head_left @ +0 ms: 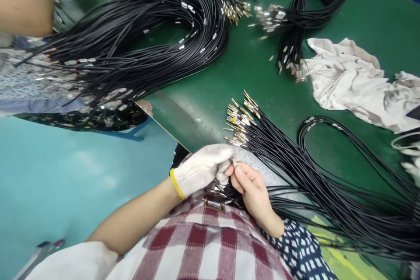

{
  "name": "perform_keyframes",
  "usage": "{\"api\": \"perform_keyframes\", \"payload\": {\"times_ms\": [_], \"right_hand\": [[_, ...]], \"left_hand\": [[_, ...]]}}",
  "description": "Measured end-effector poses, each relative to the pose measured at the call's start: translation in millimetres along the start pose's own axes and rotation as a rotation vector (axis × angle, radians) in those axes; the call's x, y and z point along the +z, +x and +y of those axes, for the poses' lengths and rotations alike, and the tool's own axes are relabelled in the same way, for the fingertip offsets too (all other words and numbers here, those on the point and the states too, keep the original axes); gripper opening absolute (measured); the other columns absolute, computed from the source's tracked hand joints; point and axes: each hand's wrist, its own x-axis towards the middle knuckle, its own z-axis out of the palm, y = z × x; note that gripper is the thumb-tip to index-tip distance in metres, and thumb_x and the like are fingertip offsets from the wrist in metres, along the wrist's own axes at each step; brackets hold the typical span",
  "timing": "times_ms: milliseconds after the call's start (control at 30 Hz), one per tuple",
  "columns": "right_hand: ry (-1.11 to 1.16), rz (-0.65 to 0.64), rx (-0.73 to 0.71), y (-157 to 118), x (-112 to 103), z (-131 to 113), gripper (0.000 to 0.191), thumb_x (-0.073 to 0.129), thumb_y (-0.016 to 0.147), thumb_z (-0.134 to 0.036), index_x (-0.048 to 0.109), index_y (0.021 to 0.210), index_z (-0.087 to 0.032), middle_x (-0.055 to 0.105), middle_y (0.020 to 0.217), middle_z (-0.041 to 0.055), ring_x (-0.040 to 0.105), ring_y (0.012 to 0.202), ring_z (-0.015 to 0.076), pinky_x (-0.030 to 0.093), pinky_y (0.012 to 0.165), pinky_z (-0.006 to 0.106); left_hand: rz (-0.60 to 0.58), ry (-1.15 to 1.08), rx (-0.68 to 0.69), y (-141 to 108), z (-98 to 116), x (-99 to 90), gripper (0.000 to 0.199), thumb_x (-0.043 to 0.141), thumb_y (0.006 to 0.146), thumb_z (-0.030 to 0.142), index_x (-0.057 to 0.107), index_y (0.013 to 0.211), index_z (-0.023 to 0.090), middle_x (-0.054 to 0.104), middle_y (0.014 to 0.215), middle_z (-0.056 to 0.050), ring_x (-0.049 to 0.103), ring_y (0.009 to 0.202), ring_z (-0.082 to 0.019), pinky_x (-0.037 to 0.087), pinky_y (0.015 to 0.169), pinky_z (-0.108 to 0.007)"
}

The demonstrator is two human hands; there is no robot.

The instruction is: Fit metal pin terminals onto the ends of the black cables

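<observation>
My left hand point(205, 167) wears a white knit glove with a yellow cuff. Its fingers curl in and meet my right hand close to my body; what they hold, if anything, is hidden. My bare right hand point(252, 192) pinches a small metal cable end point(234, 163) between thumb and fingertips, right against the gloved fingers. Below both hands, several metal-tipped black cables point(282, 203) lie across my lap at the table edge. Just beyond my hands, a large bundle of black cables point(295, 162) rests on the table, its metal and yellowish tips pointing left.
A large curved cable bundle point(210, 39) lies at the upper left, beside another person's arm point(26, 0). A coiled bundle point(315, 4) and a crumpled white cloth point(351, 74) lie on the green table point(193, 116) to the right. Blue floor point(82, 175) shows at left.
</observation>
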Motion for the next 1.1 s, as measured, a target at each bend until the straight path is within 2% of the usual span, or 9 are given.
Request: {"api": "perform_keyframes", "payload": {"times_ms": [100, 167, 267, 300, 467, 600, 867, 1000, 1100], "right_hand": [[-0.260, -0.040, -0.074, -5, 5, -7, 0.036, 0.043, 0.105, -0.038, 0.067, 0.086, -0.018, 0.042, 0.055, -0.0050, 0.036, 0.050, 0.0107, 0.031, 0.052, 0.025], [-0.609, -0.057, -0.177, -10, 5, -14, 0.032, 0.048, 0.103, -0.034, 0.069, 0.085, -0.018, 0.056, 0.069, 0.0013, 0.051, 0.063, 0.0147, 0.041, 0.062, 0.028], [-1.016, -0.101, -0.300, -16, -6, -26, 0.019, 0.060, 0.098, -0.033, 0.072, 0.090, -0.020, 0.067, 0.093, 0.0066, 0.061, 0.082, 0.0199, 0.047, 0.075, 0.033], [-1.048, -0.122, -0.324, -17, -14, -30, 0.015, 0.063, 0.097, -0.034, 0.072, 0.095, -0.022, 0.068, 0.097, 0.0057, 0.063, 0.083, 0.0194, 0.049, 0.076, 0.032], [-1.383, 0.426, -0.458, -2, -62, -35, 0.017, 0.068, 0.092, -0.030, 0.070, 0.103, -0.018, 0.066, 0.105, 0.0115, 0.063, 0.096, 0.0277, 0.052, 0.076, 0.038], [-1.465, 0.396, -0.500, 7, -74, -30, 0.007, 0.067, 0.092, -0.025, 0.069, 0.090, -0.019, 0.068, 0.095, 0.0080, 0.064, 0.089, 0.0258, 0.052, 0.074, 0.038], [-1.106, 0.386, -0.766, -6, -71, -30, 0.011, 0.071, 0.089, -0.013, 0.063, 0.090, -0.021, 0.071, 0.085, 0.0037, 0.068, 0.082, 0.0199, 0.052, 0.076, 0.036], [-1.212, 0.337, -0.880, -23, -68, -29, 0.018, 0.073, 0.085, -0.007, 0.063, 0.092, -0.020, 0.073, 0.085, 0.0034, 0.068, 0.077, 0.0173, 0.049, 0.070, 0.032], [-1.242, 0.306, -0.894, -35, -65, -25, 0.020, 0.073, 0.084, -0.005, 0.063, 0.093, -0.020, 0.073, 0.084, 0.0040, 0.067, 0.075, 0.0170, 0.048, 0.067, 0.031]], "left_hand": [[0.042, 0.222, 0.028, -13, 2, 0.4, 0.028, 0.056, 0.091, 0.041, 0.064, 0.086, 0.015, 0.049, 0.058, 0.003, 0.041, 0.051, -0.009, 0.034, 0.051, -0.025], [0.149, 0.567, 0.118, -25, 1, -1.0, 0.021, 0.055, 0.091, 0.033, 0.066, 0.085, 0.017, 0.054, 0.065, 0.001, 0.046, 0.058, -0.011, 0.038, 0.058, -0.026], [0.276, 1.274, 0.506, -39, -8, -10.0, 0.013, 0.061, 0.089, 0.025, 0.071, 0.081, 0.020, 0.065, 0.081, -0.002, 0.056, 0.080, -0.016, 0.040, 0.084, -0.035], [0.222, 1.429, 0.610, -42, -13, -14.5, 0.015, 0.060, 0.092, 0.025, 0.072, 0.084, 0.021, 0.067, 0.085, -0.002, 0.057, 0.083, -0.017, 0.039, 0.087, -0.038], [-0.039, 1.794, 0.709, -45, -30, -32.1, 0.025, 0.052, 0.099, 0.028, 0.070, 0.084, 0.021, 0.067, 0.073, 0.000, 0.055, 0.070, -0.017, 0.036, 0.075, -0.036], [0.026, 1.797, 0.725, -46, -26, -29.2, 0.026, 0.051, 0.100, 0.026, 0.069, 0.082, 0.021, 0.067, 0.072, 0.001, 0.056, 0.068, -0.016, 0.036, 0.076, -0.036], [0.363, 1.511, 0.626, -45, -17, -15.0, 0.015, 0.056, 0.090, 0.018, 0.070, 0.092, 0.022, 0.070, 0.085, 0.001, 0.061, 0.084, -0.017, 0.042, 0.088, -0.033], [0.396, 1.271, 0.511, -45, -15, -2.0, 0.017, 0.050, 0.088, 0.020, 0.066, 0.090, 0.022, 0.065, 0.088, 0.001, 0.059, 0.088, -0.016, 0.043, 0.084, -0.030], [0.404, 1.081, 0.308, -42, -11, 9.4, 0.022, 0.047, 0.091, 0.027, 0.057, 0.072, 0.021, 0.056, 0.073, 0.003, 0.054, 0.073, -0.014, 0.041, 0.070, -0.026]]}}
